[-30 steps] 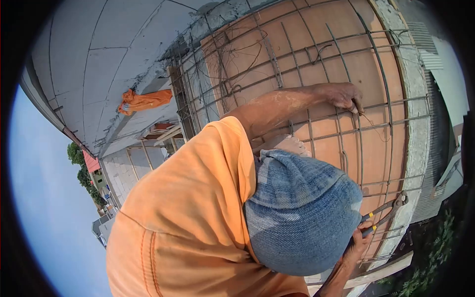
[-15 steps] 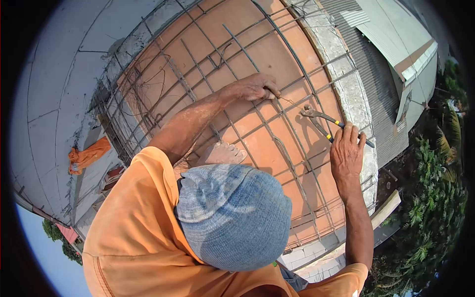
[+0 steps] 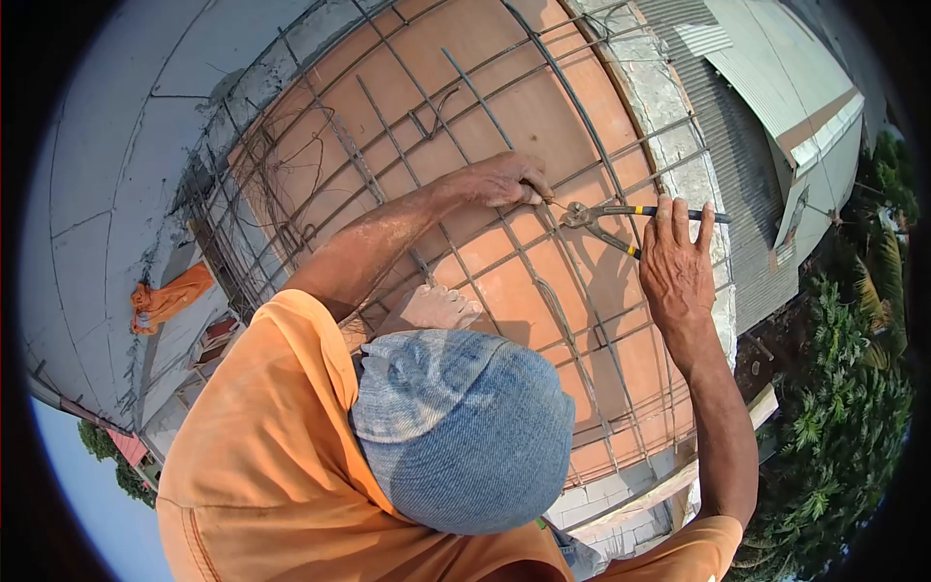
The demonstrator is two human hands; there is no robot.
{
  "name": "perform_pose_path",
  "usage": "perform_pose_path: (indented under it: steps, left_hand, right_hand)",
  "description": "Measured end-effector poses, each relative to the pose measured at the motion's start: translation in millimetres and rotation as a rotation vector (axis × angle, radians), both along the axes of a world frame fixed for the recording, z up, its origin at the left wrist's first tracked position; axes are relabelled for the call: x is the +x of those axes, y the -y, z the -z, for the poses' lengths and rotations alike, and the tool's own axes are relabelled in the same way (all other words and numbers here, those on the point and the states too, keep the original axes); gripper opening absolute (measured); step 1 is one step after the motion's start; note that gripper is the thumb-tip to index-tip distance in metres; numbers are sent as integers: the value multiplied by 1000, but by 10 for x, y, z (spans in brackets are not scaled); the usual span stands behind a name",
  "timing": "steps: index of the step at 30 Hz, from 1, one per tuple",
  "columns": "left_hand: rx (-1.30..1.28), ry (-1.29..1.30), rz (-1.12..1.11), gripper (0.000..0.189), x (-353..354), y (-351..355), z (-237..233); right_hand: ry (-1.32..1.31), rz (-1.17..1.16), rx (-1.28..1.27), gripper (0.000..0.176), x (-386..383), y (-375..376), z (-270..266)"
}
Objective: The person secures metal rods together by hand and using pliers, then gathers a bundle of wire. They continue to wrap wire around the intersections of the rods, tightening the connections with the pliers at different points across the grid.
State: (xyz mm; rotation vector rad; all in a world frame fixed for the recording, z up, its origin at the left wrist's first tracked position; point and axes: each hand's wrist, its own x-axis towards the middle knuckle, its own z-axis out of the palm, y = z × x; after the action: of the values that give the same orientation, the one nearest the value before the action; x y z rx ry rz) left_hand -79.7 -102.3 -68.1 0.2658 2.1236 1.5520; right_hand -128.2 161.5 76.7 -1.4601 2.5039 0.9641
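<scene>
My left hand (image 3: 504,179) reaches out over a grid of steel rebar (image 3: 407,126) laid on orange-brown formwork boards (image 3: 524,107). Its fingertips pinch a thin tie wire at a bar crossing. My right hand (image 3: 674,272) grips the handles of steel pincers (image 3: 621,218) with black and yellow grips. The pincer jaws sit right beside my left fingertips, at the wire. My denim-covered knee (image 3: 465,427) and orange shirt (image 3: 262,456) fill the lower middle of the view.
My bare foot (image 3: 432,306) rests on the bars. A rough concrete edge (image 3: 679,145) borders the formwork on the right, with a drop to metal roofs (image 3: 776,68) and trees (image 3: 844,427) beyond. An orange cloth (image 3: 170,296) lies on the grey slab at left.
My right hand has swung the pincers left and up, so the jaws now meet the wire by my left fingers. One second ago the pincers were far off at the lower right.
</scene>
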Motion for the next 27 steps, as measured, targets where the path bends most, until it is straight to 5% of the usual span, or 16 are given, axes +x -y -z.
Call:
perform_pose_path:
  steps: [27]
  left_hand:
    - [71,-5,-37,21,31,-1,91]
  right_hand:
    - [-15,-88,-28,41,-156,133,186]
